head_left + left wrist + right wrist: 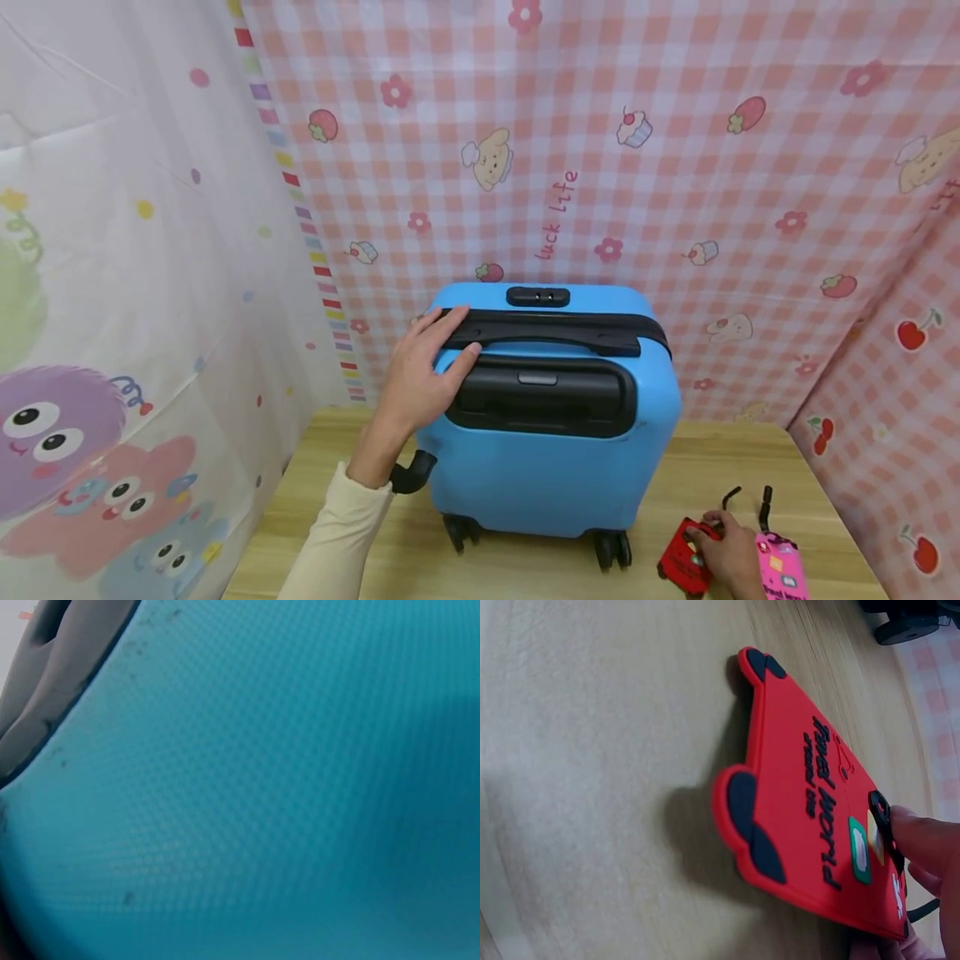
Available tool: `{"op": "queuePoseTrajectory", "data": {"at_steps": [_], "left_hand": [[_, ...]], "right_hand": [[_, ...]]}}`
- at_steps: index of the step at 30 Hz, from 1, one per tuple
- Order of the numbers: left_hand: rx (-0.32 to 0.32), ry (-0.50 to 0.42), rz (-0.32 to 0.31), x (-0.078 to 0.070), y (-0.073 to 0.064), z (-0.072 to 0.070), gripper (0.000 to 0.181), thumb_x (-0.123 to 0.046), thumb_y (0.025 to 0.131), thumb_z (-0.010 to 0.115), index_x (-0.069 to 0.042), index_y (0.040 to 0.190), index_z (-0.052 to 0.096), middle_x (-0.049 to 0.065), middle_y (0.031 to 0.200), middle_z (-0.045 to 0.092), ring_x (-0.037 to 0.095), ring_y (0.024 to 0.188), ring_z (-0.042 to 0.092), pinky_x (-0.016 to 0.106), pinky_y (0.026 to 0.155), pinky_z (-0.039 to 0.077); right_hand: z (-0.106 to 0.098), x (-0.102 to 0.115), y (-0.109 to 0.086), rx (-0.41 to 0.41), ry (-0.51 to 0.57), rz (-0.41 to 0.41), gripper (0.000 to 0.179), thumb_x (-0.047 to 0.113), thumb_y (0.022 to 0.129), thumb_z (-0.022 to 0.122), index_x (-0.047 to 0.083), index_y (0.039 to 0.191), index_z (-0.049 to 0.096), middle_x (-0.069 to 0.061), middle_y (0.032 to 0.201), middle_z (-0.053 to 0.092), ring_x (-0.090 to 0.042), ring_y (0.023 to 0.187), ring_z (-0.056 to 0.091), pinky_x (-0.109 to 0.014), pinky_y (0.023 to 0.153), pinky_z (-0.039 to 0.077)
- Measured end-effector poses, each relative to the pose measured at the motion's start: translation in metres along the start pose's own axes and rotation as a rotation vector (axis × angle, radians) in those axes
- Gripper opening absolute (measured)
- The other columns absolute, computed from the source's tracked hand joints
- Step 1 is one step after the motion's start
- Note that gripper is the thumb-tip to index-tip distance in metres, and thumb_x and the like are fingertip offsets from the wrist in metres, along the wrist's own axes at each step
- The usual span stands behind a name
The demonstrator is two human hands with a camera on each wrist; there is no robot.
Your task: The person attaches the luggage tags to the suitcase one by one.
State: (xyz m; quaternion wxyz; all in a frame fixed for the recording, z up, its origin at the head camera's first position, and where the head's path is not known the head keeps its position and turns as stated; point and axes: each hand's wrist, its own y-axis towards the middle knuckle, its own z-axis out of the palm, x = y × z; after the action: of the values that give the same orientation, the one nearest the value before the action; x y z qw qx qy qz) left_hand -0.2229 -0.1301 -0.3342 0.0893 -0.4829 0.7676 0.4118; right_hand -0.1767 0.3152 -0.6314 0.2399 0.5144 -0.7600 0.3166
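My right hand (pixel 727 550) pinches the red luggage tag (pixel 684 558), thumb on its printed face and the other fingers tucked underneath, the gap closed down to the tag's thin edge. I have it at the end with the black strap (pixel 731 497), over the wooden tabletop (pixel 750 467), to the right of the blue suitcase (pixel 540 492) and near its front wheel (pixel 613 550). The tag is tilted, with its shadow beneath; whether its lower edge touches the wood I cannot tell. It is shaped like a little suitcase, with dark corners, coloured patches and black lettering that ends in "world". Just beside my right hand lies the pink luggage tag (pixel 782 571), its dark strap pointing away from me.

My left hand (pixel 423 375) rests on the top left corner of the suitcase, fingers extended and thumb spread apart from them, across the end of the black carry handle (pixel 555 332). The case stands upright on its wheels, combination lock (pixel 537 297) behind that handle and the recessed black pull-handle housing (pixel 540 396) on my side. Behind it hangs a pink checked cloth (pixel 675 167)
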Motion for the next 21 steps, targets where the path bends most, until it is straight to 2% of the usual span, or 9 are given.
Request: {"op": "queuePoseTrajectory", "data": {"at_steps": [4,7,11,15,18,21], "left_hand": [[-0.015,-0.011,0.014,0.001,0.0,0.001,0.054,-0.038,0.097,0.059,-0.016,0.146,0.051,0.002,0.147,0.053,0.026,0.144,0.036,0.06,0.115,0.026],[-0.019,-0.011,0.014,0.0,-0.001,0.001,0.054,-0.037,0.096,0.06,-0.016,0.145,0.052,0.002,0.147,0.053,0.027,0.143,0.037,0.06,0.114,0.026],[-0.013,-0.011,0.003,0.0,-0.001,0.002,0.054,-0.037,0.096,0.06,-0.017,0.146,0.052,0.002,0.147,0.053,0.027,0.144,0.036,0.06,0.115,0.025],[-0.01,-0.014,-0.006,-0.001,-0.001,0.002,0.053,-0.037,0.097,0.06,-0.018,0.146,0.052,0.002,0.147,0.053,0.027,0.144,0.035,0.06,0.116,0.024],[-0.01,-0.014,-0.01,-0.001,-0.001,0.002,0.052,-0.037,0.097,0.059,-0.018,0.146,0.052,0.001,0.147,0.053,0.026,0.144,0.036,0.059,0.116,0.023],[-0.008,-0.016,-0.007,-0.001,-0.001,0.002,0.052,-0.037,0.098,0.059,-0.018,0.145,0.052,0.001,0.147,0.053,0.026,0.144,0.036,0.059,0.116,0.023]], "right_hand": [[-0.001,-0.002,0.001,-0.022,-0.004,-0.029,0.044,0.025,0.09,0.072,-0.009,0.115,0.059,-0.022,0.098,0.066,-0.028,0.084,0.061,-0.03,0.064,0.043],[-0.001,-0.004,0.001,-0.033,-0.026,-0.052,0.045,0.029,0.09,0.072,-0.009,0.114,0.063,-0.022,0.095,0.068,-0.03,0.083,0.064,-0.033,0.064,0.046],[-0.001,-0.007,-0.001,-0.017,-0.044,-0.067,0.052,0.038,0.096,0.063,-0.008,0.121,0.064,-0.028,0.105,0.068,-0.044,0.095,0.065,-0.046,0.075,0.053],[-0.001,-0.008,-0.002,0.02,-0.06,-0.083,0.069,0.052,0.097,0.055,-0.01,0.126,0.061,-0.034,0.117,0.063,-0.051,0.108,0.059,-0.056,0.084,0.051],[-0.002,-0.009,-0.002,0.048,-0.077,-0.101,0.078,0.058,0.09,0.063,-0.01,0.129,0.059,-0.039,0.122,0.058,-0.055,0.112,0.055,-0.058,0.087,0.05],[-0.002,-0.011,-0.003,0.057,-0.077,-0.114,0.078,0.053,0.084,0.074,-0.008,0.13,0.059,-0.043,0.124,0.052,-0.057,0.112,0.051,-0.057,0.086,0.05]]}}
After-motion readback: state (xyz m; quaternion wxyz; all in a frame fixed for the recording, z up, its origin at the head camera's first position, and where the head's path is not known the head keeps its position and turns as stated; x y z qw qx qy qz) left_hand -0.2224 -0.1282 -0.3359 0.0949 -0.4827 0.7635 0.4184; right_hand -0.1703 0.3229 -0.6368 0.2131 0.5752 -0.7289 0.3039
